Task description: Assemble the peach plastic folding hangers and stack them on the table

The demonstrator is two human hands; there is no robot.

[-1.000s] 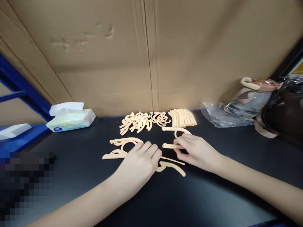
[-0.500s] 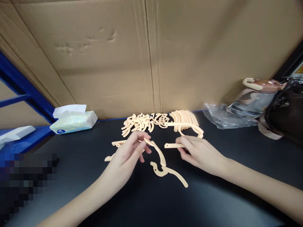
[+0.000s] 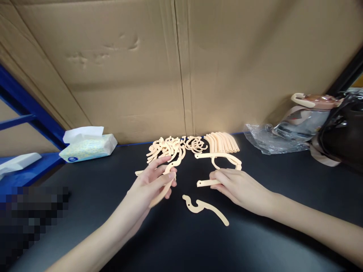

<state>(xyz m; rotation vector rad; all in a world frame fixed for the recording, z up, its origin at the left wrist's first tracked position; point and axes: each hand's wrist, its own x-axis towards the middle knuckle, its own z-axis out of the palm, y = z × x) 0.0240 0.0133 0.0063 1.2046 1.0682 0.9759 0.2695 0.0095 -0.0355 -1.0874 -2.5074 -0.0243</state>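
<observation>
My left hand (image 3: pixel 151 185) pinches a curved cream plastic strip (image 3: pixel 170 174) and holds it tilted above the black tabletop (image 3: pixel 255 241). To its right, my right hand (image 3: pixel 236 183) grips a cream hanger frame piece (image 3: pixel 218 158) by its lower straight bar, the piece resting on the table. A loose cream hook-shaped piece (image 3: pixel 205 207) lies flat between and below both hands. More cream parts peek out from behind my left hand. Against the back lie a heap of curved cream parts (image 3: pixel 167 147) and a neat row of cream bars (image 3: pixel 222 141).
A cardboard wall (image 3: pixel 181 64) closes the back. A tissue pack (image 3: pixel 87 145) sits at the left by a blue shelf frame (image 3: pixel 31 113). At the right are crumpled clear plastic (image 3: pixel 263 139), a bottle with a cream handle (image 3: pixel 306 113) and a dark bag (image 3: pixel 343 132).
My left hand lifted a curved strip off the table and turned it upward. The hook-shaped piece stayed on the table. My right hand shifted the frame piece slightly toward me.
</observation>
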